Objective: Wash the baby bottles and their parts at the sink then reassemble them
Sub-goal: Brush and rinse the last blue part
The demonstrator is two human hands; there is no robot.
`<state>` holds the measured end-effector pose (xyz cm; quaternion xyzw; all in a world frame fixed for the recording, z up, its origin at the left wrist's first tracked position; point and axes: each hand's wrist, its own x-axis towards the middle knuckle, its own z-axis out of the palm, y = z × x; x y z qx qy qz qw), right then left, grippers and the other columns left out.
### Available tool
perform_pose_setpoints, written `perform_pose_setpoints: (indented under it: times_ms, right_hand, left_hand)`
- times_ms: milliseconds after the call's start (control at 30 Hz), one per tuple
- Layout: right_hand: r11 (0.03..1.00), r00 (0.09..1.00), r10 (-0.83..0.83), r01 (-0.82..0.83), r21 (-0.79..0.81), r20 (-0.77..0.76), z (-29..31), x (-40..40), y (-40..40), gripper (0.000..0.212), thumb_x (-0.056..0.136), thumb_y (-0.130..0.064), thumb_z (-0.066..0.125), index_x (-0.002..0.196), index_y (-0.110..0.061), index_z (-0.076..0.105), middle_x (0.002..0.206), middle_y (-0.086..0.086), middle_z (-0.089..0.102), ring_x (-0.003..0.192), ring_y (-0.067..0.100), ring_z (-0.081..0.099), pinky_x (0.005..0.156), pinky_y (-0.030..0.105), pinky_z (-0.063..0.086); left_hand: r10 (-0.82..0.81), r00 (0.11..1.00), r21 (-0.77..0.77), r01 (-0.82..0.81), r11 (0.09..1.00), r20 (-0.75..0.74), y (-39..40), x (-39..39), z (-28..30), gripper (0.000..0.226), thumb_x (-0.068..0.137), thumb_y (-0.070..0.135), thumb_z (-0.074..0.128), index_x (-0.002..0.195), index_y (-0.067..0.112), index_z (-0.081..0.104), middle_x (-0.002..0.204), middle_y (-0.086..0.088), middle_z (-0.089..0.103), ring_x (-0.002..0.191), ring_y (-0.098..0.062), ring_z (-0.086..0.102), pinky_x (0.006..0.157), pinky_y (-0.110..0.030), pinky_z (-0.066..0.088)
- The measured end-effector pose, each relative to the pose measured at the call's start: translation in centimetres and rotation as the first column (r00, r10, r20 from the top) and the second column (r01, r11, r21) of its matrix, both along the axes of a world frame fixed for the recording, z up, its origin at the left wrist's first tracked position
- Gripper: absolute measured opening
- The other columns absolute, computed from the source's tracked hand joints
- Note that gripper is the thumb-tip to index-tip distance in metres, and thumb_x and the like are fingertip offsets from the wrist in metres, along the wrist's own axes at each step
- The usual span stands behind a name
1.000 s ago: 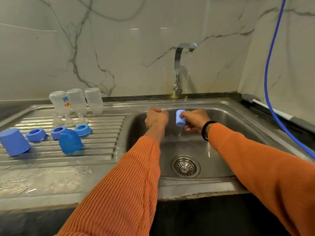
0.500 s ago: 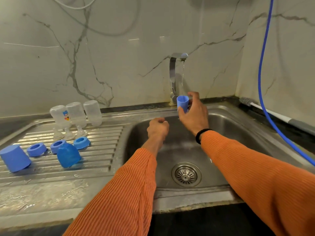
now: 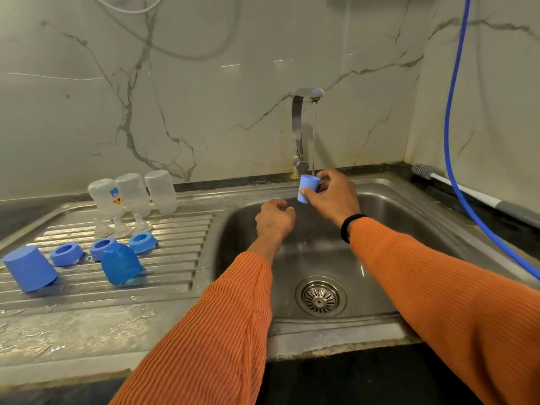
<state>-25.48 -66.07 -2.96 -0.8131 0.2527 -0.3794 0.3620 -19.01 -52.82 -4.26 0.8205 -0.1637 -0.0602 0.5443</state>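
At the far left of the frame, a solid blue cap lies tipped on the ribbed draining board, its closed end up. Just right of it sit three blue screw rings in a row that climbs slightly toward the right. In front of the middle ring stands a translucent blue dome cap, mouth down. Behind the rings, three clear baby bottles stand upside down side by side near the marble wall, the leftmost one bearing a small coloured print. Clear teats stand just below them on the ribs. The counter in the lower left is wet.

In the middle of the frame, the left hand hangs over the sink with its fingers curled into a loose fist, holding nothing that shows. Just right and slightly higher, the right hand pinches a small blue cap between thumb and fingers, mouth up, tilted, right beside the thin stream of water falling from the tap. A black band circles the right wrist, and both arms wear orange ribbed sleeves. The drain strainer lies lower in the basin.

At the right edge, a bottle brush rests on the dark ledge, and a blue hose hangs down the wall.
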Motion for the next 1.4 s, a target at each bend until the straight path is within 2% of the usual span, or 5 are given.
perform_pose_setpoints:
  times_ms: [500, 667, 900, 1133, 1400]
  right_hand:
    - [0.393, 0.942, 0.328, -0.202, 0.897, 0.069, 1.6, -1.7, 0.2, 0.032, 0.097, -0.042, 0.063, 0.099, -0.012, 0.071, 0.078, 0.005, 0.073, 0.084, 0.023, 0.068, 0.086, 0.038, 0.058]
    - [0.927, 0.970, -0.131, 0.192, 0.322, -0.203, 2.6, -2.2, -2.7, 0.023, 0.087, -0.022, 0.065, 0.106, -0.010, 0.068, 0.106, 0.016, 0.074, 0.087, 0.033, 0.070, 0.077, 0.040, 0.060]
    - [0.829, 0.772, -0.540, 0.422, -0.367, -0.335, 6.9, -9.1, -12.2, 0.034, 0.093, -0.012, 0.061, 0.126, -0.003, 0.060, 0.132, 0.026, 0.058, 0.129, 0.047, 0.049, 0.106, 0.053, 0.044]
    - [0.790, 0.637, -0.590, 0.331, -0.516, -0.496, 5.0, -14.5, -15.4, 0.027, 0.096, -0.004, 0.058, 0.122, 0.005, 0.059, 0.120, 0.033, 0.060, 0.112, 0.049, 0.060, 0.083, 0.044, 0.048]
    - [0.842, 0.797, -0.423, 0.169, -0.513, -0.431, 6.2, -13.2, -9.4, 0.023, 0.097, -0.012, 0.057, 0.116, -0.010, 0.068, 0.115, 0.023, 0.064, 0.099, 0.043, 0.063, 0.085, 0.044, 0.052]
  left_hand:
    - [-0.170, 0.936, -0.059, 0.197, 0.979, 0.309, -2.9, -1.2, 2.0, 0.052, 0.094, 0.017, 0.073, 0.143, 0.017, 0.054, 0.134, -0.008, 0.064, 0.113, -0.017, 0.062, 0.091, -0.021, 0.047]
    - [-0.174, 0.907, 0.094, 0.149, 0.984, 0.383, -5.9, -0.8, 2.6, 0.045, 0.094, 0.025, 0.071, 0.135, 0.013, 0.059, 0.124, -0.011, 0.068, 0.110, -0.024, 0.063, 0.079, -0.015, 0.035]
    - [-0.136, 0.934, 0.160, 0.086, 0.983, 0.330, -5.4, -1.5, 0.5, 0.050, 0.087, 0.032, 0.079, 0.131, 0.015, 0.064, 0.120, -0.010, 0.069, 0.112, -0.028, 0.064, 0.090, -0.026, 0.044]
    - [-0.207, 0.819, -0.405, -0.034, 0.914, -0.535, -1.5, -2.1, 3.4, 0.030, 0.095, 0.032, 0.072, 0.113, 0.009, 0.066, 0.098, -0.019, 0.071, 0.069, -0.026, 0.068, 0.057, -0.033, 0.058]
    - [-0.313, 0.674, -0.576, -0.206, 0.791, -0.669, 2.9, -2.9, 4.7, 0.025, 0.096, 0.024, 0.070, 0.112, 0.007, 0.063, 0.096, -0.020, 0.069, 0.083, -0.029, 0.069, 0.076, -0.035, 0.061]
